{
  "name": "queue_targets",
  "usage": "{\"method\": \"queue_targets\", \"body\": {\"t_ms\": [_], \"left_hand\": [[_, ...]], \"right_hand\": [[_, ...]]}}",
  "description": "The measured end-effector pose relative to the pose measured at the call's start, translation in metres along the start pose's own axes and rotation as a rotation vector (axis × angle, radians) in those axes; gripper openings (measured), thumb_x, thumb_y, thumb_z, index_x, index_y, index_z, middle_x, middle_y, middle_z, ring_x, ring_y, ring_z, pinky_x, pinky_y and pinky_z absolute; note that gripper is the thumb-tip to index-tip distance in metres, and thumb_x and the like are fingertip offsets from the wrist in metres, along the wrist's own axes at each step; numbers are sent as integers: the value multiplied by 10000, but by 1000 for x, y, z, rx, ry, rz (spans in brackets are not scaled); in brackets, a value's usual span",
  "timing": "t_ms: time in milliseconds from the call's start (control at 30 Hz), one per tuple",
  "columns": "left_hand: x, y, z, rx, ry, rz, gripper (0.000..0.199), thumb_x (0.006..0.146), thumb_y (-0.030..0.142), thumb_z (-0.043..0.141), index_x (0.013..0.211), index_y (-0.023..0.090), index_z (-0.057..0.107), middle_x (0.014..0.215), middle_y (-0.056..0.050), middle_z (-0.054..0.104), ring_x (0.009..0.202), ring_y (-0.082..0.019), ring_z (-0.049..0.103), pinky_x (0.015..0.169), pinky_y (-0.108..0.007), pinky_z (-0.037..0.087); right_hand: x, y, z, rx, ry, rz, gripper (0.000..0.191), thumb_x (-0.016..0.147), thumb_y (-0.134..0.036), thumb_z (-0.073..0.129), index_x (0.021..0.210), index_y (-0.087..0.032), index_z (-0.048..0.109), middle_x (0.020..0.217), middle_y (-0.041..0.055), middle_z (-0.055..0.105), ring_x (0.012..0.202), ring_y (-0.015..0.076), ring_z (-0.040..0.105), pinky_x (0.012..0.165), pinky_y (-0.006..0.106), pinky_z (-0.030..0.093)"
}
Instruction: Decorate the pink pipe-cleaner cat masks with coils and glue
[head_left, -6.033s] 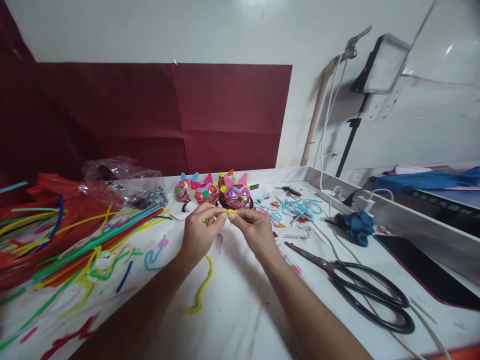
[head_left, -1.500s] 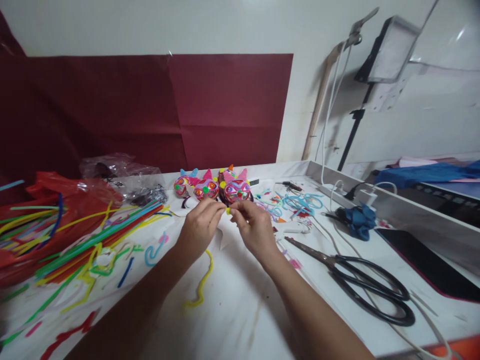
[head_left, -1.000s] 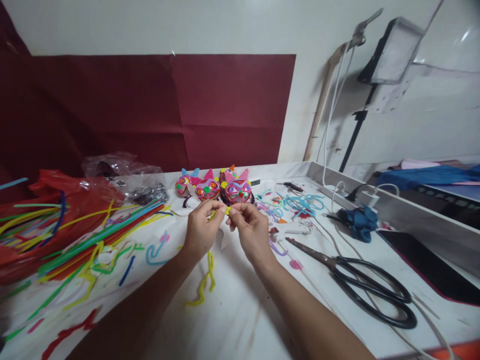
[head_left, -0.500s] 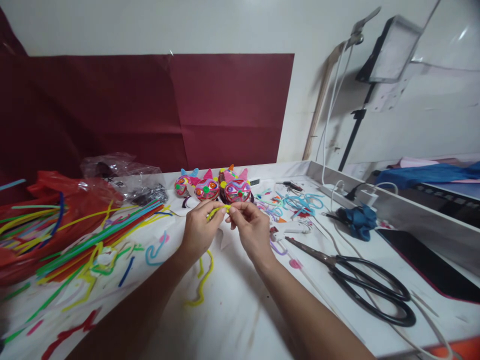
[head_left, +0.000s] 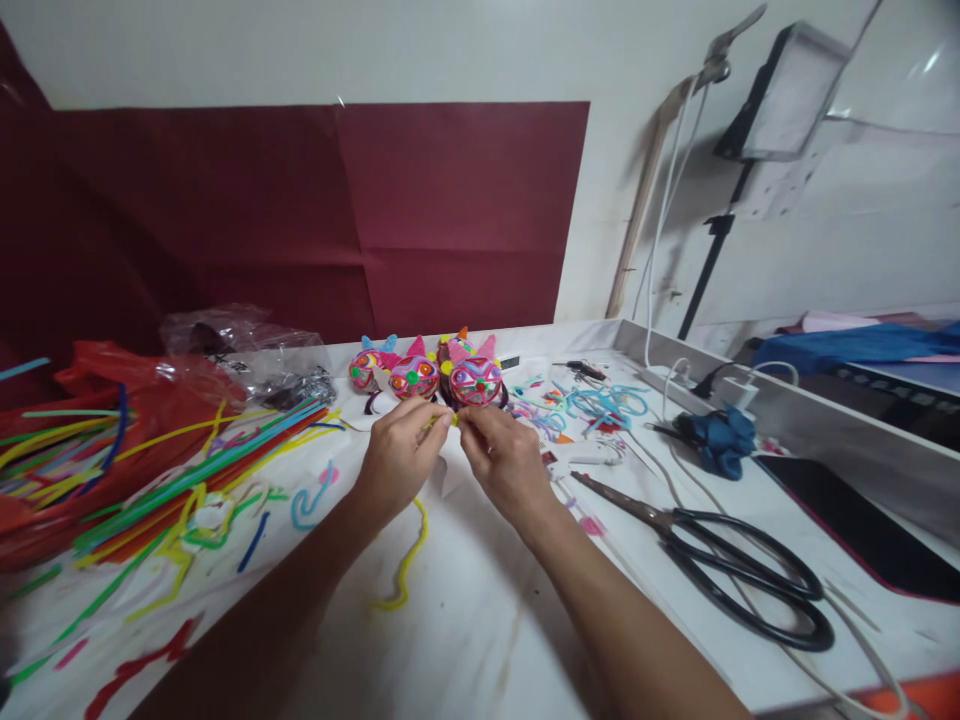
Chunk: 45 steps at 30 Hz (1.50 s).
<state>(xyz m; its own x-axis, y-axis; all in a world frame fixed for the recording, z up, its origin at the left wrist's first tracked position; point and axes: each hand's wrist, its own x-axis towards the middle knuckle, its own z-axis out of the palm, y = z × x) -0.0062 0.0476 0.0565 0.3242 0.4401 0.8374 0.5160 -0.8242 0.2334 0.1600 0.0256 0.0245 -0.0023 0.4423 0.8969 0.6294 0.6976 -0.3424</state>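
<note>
Between the fingertips of both hands is a yellow pipe cleaner (head_left: pixel 406 572), mostly hidden there, its loose tail curving down onto the white table. My left hand (head_left: pixel 399 447) pinches it from the left side. From the right, my right hand (head_left: pixel 504 452) closes on it too, its fingertips almost touching the left ones. Just behind the hands stand colourful decorated heads with pointed ears: a pink-eared one (head_left: pixel 476 382), another pink-eared one (head_left: pixel 414 376) and a blue-eared one (head_left: pixel 367 368).
Black-handled scissors (head_left: pixel 742 560) lie on the right, near a black phone-like slab (head_left: pixel 855 520) and cables. Bundled pipe cleaners (head_left: pixel 202 480) and a red plastic bag (head_left: pixel 150 390) cover the left. Blue scraps (head_left: pixel 607 405) lie at the back right.
My right hand has turned so its back shows more, with its fingers bent downward. Less yellow shows between the fingertips, and only one hanging tail is visible below.
</note>
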Motion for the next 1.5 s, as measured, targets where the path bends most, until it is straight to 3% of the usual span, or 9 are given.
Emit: {"method": "queue_targets", "body": {"t_ms": [167, 333, 600, 833, 1000, 1133, 1300, 1500], "left_hand": [[0, 7, 4, -85, 46, -140, 232, 969, 241, 606, 795, 230, 758, 791, -29, 785, 769, -205, 726, 731, -312, 570], [-2, 13, 10, -194, 82, -265, 240, 934, 314, 625, 726, 237, 718, 725, -19, 752, 715, -197, 688, 699, -314, 533], [-4, 13, 16, -388, 59, -452, 207, 896, 339, 645, 746, 235, 741, 716, -17, 752, 741, -204, 700, 727, -322, 570], [-5, 8, 14, -252, 84, -334, 233, 927, 309, 620, 810, 227, 803, 803, -45, 800, 787, -220, 730, 774, -342, 580], [-4, 1, 5, -81, 40, -147, 228, 948, 238, 604, 834, 228, 800, 839, -55, 807, 791, -212, 732, 760, -321, 585], [-3, 0, 2, -17, -20, -27, 246, 974, 232, 580, 866, 215, 800, 854, -67, 805, 800, -210, 738, 765, -311, 591], [0, 0, -1, -3, -2, -54, 210, 993, 212, 582, 936, 230, 783, 906, -47, 793, 838, -203, 734, 753, -285, 601], [1, -5, -6, 146, 65, 129, 223, 1040, 213, 613, 968, 220, 824, 939, -56, 770, 872, -215, 731, 842, -317, 601]], "right_hand": [[4, -11, -1, 175, 68, 217, 205, 935, -235, 604, 835, -226, 782, 706, 30, 778, 560, 168, 653, 589, 289, 551], [4, -23, 2, 335, 129, 496, 226, 868, -372, 647, 729, -241, 770, 660, 22, 737, 595, 191, 665, 576, 309, 530], [7, -30, 7, 554, 212, 720, 224, 760, -448, 719, 729, -230, 761, 572, -24, 676, 513, 158, 586, 513, 296, 495], [5, -23, 11, 656, 177, 718, 221, 798, -453, 736, 831, -236, 759, 689, 18, 782, 572, 201, 699, 558, 334, 575], [7, -14, 2, 350, 53, 421, 151, 870, -380, 694, 835, -263, 784, 848, 67, 809, 713, 223, 717, 664, 359, 588], [8, -10, -6, 197, -34, 256, 198, 929, -314, 598, 820, -264, 755, 825, 71, 768, 698, 217, 671, 707, 355, 567], [10, -8, -8, 236, -105, 308, 180, 924, -314, 576, 790, -272, 688, 764, 34, 731, 663, 205, 629, 688, 336, 532], [12, -10, -8, 290, -92, 403, 197, 902, -368, 584, 751, -262, 651, 693, 8, 668, 638, 195, 598, 654, 329, 478]]}}
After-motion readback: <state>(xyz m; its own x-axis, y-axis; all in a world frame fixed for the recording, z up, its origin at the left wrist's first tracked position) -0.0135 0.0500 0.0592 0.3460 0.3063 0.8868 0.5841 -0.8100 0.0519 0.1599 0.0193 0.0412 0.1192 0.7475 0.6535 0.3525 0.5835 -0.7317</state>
